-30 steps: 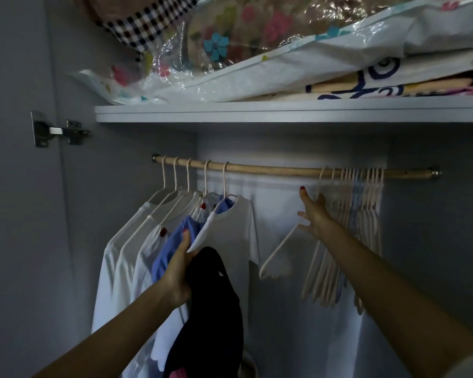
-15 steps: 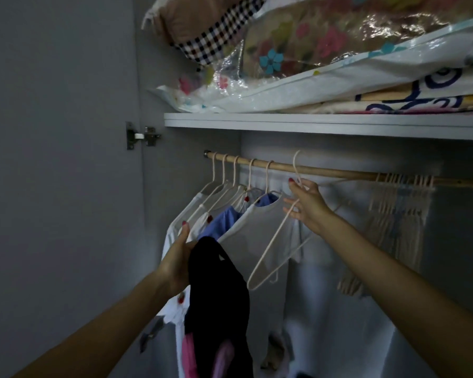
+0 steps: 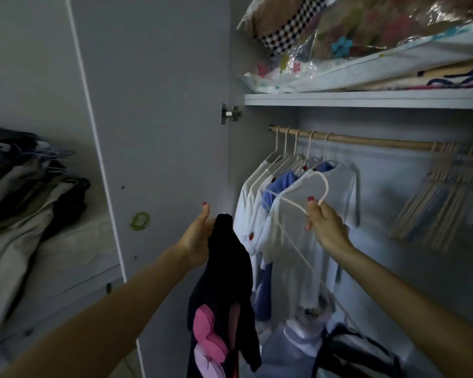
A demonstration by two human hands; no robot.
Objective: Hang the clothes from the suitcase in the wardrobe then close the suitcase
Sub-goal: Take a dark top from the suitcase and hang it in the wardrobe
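Two hands at the wardrobe
The left hand (image 3: 195,238) grips a black top (image 3: 224,271); the right hand (image 3: 325,225) pinches a white hanger (image 3: 295,208).

Dim light; grey open door (image 3: 159,110); shelf (image 3: 366,100) bears bagged bedding (image 3: 366,42).

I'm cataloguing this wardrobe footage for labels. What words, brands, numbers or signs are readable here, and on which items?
No text can be read in this view.
Green round sticker on the wardrobe door: marking too blurred to read.
Bedding bag on the shelf: flower prints and dark blue strokes, no legible letters.
Black garment held by the left hand: a pink shape only, no words.
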